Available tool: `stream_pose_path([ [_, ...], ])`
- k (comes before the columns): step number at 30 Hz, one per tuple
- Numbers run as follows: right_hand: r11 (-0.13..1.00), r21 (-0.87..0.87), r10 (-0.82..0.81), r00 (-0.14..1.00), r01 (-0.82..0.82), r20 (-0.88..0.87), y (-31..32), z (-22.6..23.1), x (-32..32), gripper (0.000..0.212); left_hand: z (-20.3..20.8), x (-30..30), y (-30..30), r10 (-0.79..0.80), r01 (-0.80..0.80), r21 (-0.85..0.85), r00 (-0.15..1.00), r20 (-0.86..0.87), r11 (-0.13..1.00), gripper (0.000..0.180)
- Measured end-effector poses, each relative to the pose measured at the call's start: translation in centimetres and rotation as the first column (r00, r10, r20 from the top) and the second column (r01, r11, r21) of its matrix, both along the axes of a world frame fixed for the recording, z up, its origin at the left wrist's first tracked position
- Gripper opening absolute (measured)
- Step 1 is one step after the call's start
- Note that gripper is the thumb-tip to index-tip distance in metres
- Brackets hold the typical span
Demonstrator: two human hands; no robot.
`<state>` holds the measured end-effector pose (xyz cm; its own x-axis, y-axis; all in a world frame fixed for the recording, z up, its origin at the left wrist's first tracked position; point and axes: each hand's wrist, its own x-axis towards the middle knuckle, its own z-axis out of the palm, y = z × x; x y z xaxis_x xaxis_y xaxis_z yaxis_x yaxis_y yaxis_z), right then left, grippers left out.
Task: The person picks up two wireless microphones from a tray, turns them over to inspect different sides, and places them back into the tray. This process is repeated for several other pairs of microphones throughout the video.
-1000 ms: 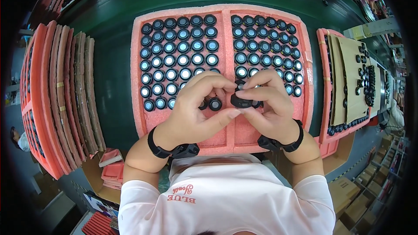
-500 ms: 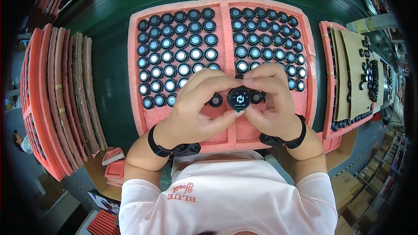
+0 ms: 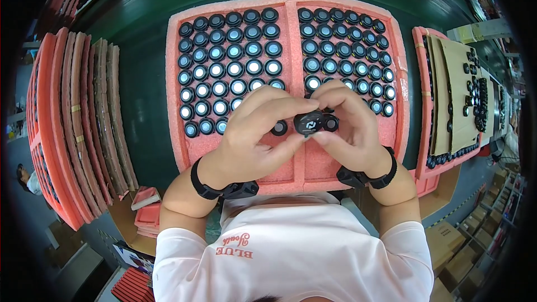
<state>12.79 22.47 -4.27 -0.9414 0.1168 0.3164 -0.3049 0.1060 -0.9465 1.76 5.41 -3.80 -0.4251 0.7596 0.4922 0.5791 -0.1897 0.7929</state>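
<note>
A small round black device [image 3: 305, 125] with a white emblem on its glossy face is held up between my hands, over the divider of a pink foam tray [image 3: 289, 33]. My left hand [image 3: 254, 128] pinches it by the edge, thumb below and fingers above. From the other side my right hand [image 3: 349, 126] curls round it, its thumb and fingertips at the rim. The device's face is tilted. Rows of similar round black pieces [image 3: 235, 51] with pale shiny centres fill much of both tray compartments. Some are hidden behind my hands.
Pink foam trays [image 3: 61, 134] stand stacked on edge at the left. On the right, another pink tray [image 3: 418, 78] holds brown cardboard sheets [image 3: 442, 95] and more black pieces. A green work surface [image 3: 142, 106] lies underneath. Cardboard boxes [image 3: 447, 240] sit at the lower right.
The device has turned between my fingers, so its face, which was squarely in view, now shows at a slant. My right hand's fingers have shifted slightly. The tray appears almost unmoved.
</note>
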Motion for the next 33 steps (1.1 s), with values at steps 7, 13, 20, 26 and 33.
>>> stream_pose_path([
  [7,0.993,0.105,-0.049,0.996,0.058,-0.081,0.06,0.12,-0.19,0.025,0.62,0.34,-0.08,-0.009,0.009,0.007,0.998,0.068,1.000,0.038],
  [13,0.985,0.152,-0.061,0.992,0.077,-0.111,0.16,0.35,-0.28,0.024,-0.10,-0.09,-0.15,-0.047,0.042,0.077,0.997,0.067,0.996,0.030],
  [20,0.985,0.159,-0.049,0.991,0.069,-0.127,0.19,0.25,-0.27,0.026,-0.14,-0.32,-0.16,-0.068,0.065,0.092,0.997,0.027,0.994,0.027],
  [26,0.981,0.184,-0.030,0.985,0.061,-0.169,0.34,0.22,-0.11,0.024,0.21,-0.23,-0.05,-0.042,0.041,0.010,0.999,0.032,0.999,0.028],
  [33,0.938,0.333,-0.034,0.980,0.099,-0.197,0.58,0.45,-0.17,0.023,0.64,0.38,-0.37,-0.098,0.171,-0.097,0.855,0.509,0.981,0.032],
])
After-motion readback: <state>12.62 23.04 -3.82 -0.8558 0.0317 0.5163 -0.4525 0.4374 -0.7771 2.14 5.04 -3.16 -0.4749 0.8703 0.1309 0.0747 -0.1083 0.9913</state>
